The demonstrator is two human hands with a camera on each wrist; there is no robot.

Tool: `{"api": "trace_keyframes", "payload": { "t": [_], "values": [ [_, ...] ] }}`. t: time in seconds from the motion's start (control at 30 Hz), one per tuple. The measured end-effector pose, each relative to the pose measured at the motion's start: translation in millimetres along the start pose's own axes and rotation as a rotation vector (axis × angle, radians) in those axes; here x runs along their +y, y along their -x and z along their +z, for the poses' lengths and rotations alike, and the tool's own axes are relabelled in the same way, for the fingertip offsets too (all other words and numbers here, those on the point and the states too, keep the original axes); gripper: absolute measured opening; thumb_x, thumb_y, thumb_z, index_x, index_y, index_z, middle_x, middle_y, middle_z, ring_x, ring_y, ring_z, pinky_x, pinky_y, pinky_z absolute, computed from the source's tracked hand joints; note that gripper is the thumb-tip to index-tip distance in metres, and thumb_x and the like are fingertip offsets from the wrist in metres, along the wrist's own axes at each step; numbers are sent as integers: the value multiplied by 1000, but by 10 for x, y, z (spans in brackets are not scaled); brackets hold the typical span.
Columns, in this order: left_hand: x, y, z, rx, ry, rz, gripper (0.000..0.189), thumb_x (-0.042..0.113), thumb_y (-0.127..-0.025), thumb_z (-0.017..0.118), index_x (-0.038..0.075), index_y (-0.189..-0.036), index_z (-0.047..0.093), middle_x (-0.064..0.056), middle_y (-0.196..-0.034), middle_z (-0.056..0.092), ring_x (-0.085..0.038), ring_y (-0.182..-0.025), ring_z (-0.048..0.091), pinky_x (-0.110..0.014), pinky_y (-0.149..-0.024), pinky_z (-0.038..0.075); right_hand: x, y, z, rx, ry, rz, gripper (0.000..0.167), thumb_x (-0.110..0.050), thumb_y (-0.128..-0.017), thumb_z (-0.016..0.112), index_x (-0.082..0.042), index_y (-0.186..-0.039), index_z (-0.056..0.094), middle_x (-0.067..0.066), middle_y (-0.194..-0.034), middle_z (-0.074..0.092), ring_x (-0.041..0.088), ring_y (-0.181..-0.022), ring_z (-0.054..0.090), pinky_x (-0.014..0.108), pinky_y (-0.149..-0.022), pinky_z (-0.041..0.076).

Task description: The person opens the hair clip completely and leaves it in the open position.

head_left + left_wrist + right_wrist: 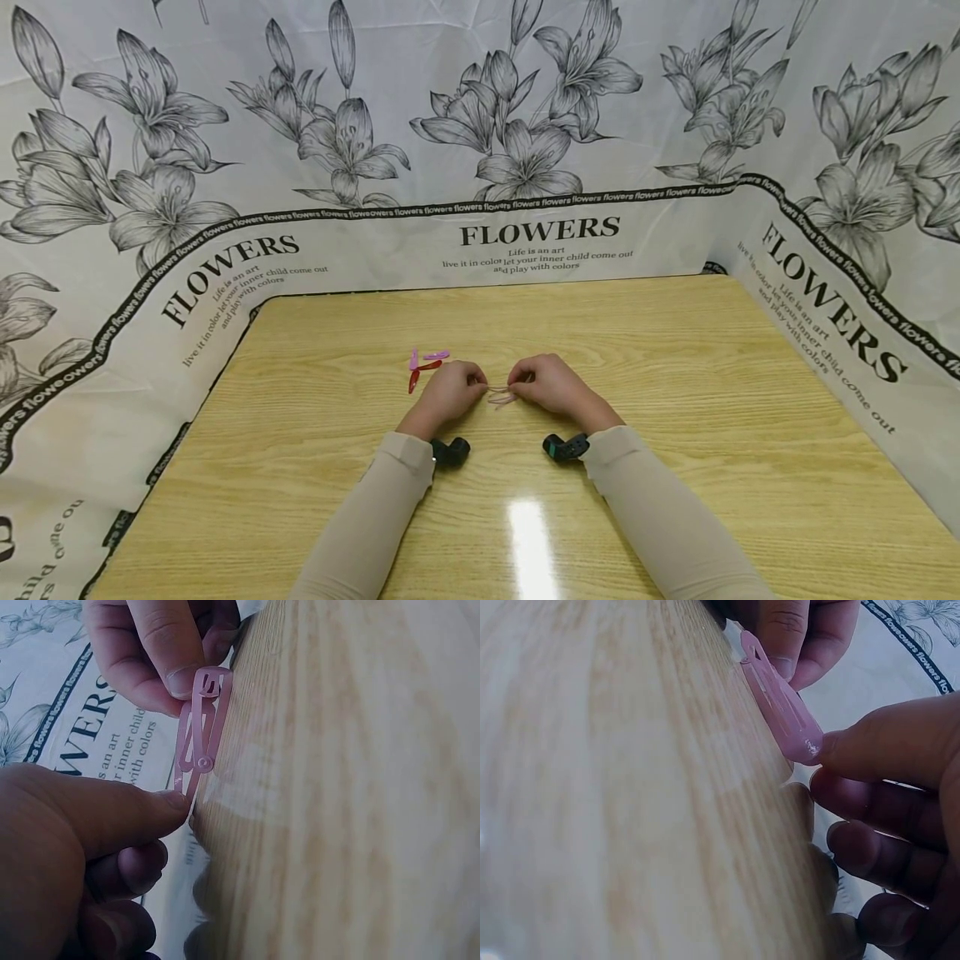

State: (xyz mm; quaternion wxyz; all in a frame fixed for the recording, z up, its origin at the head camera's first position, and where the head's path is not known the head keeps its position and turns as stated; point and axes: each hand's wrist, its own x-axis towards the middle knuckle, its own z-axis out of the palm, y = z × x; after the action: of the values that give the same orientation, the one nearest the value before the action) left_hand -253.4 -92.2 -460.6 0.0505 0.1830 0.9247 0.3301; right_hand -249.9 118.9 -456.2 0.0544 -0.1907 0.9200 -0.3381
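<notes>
Left hand (452,388), right hand (553,383) pinch pink slotted hairclip (781,709): long axis crosswise, broad end right. Yellow wood-grain table (712,400), white floral-printed fabric (382,254) around.

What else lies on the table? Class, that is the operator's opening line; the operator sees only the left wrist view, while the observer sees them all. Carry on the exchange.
Observer: Two red clips and two pink clips lie on the table, to the left of the left hand.

Operator: I have only the held pink clip and the fingers. Is anything worn at the right wrist?

Observer: Yes, a dark device sits there, beside the sleeve cuff.

Operator: Any glare nearer the person?

Observer: Yes, a bright streak of light shows on the tabletop between the forearms.
</notes>
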Motion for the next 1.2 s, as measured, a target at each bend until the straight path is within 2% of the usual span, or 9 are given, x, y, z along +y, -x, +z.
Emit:
{"api": "trace_keyframes", "payload": {
  "t": [0.6,0.83,1.0,1.2],
  "values": [
    [3,6,-14,-7,8,6,9,18,-92,65,15,-87,71,2,-77,62,-12,-67,53,-26,-61,44,8,8,-11,12,1,13,5,-25,-90,68,-23,-91,72,-6,-85,68,11,-78,59,33,-75,49],
    [-1,-1,-29,-11,8,2,9,20,-93,64,15,-89,71,2,-79,63,-13,-69,54,-26,-62,45,9,36,-35,20,-3,34,9,-27,-91,67,-22,-96,72,-5,-91,68,12,-80,59,32,-74,48],
    [19,14,-91,13,30,-20,10,20,-92,62,15,-88,70,1,-80,63,-15,-70,55,-28,-63,46,-69,17,-75,40,-5,28,12,-26,-92,65,-20,-99,72,-3,-95,68,13,-81,58,32,-73,48],
    [14,41,-142,27,3,-44,11,23,-92,64,15,-88,70,1,-79,61,-15,-70,54,-28,-64,45,-184,-36,-100,19,20,-1,14,-23,-92,65,-16,-100,73,-2,-94,68,13,-77,56,30,-72,47]
  ]
}}
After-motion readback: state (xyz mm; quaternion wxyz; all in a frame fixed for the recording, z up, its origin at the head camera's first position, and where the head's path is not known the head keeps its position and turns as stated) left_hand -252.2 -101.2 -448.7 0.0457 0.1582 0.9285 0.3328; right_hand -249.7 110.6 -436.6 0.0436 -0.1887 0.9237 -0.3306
